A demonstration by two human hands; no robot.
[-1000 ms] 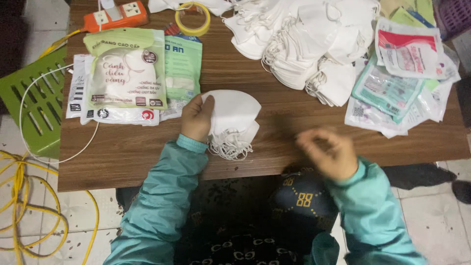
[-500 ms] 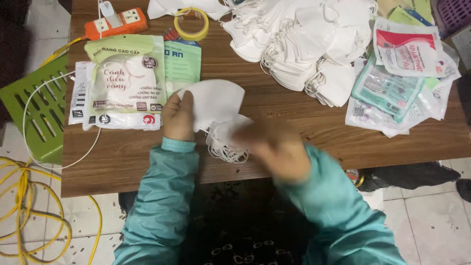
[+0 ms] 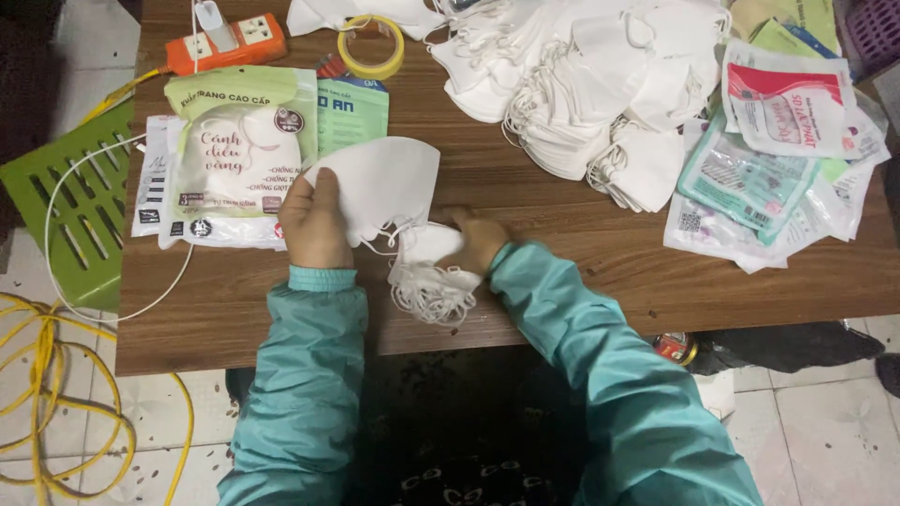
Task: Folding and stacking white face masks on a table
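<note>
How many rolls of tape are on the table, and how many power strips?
1 roll of yellow tape, at the far edge of the table. 1 orange power strip, to the tape's left. More could be hidden under the pile of white masks.

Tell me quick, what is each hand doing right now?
Left hand: closed, holding up a white mask.
Right hand: curled on the small mask stack; its grip cannot be told.

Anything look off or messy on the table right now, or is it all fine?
Nothing damaged or spilled. The left hand holds a white mask flat; the right hand rests on a small mask stack whose ear loops hang over the table edge. The big mask pile is loose and untidy.
</note>
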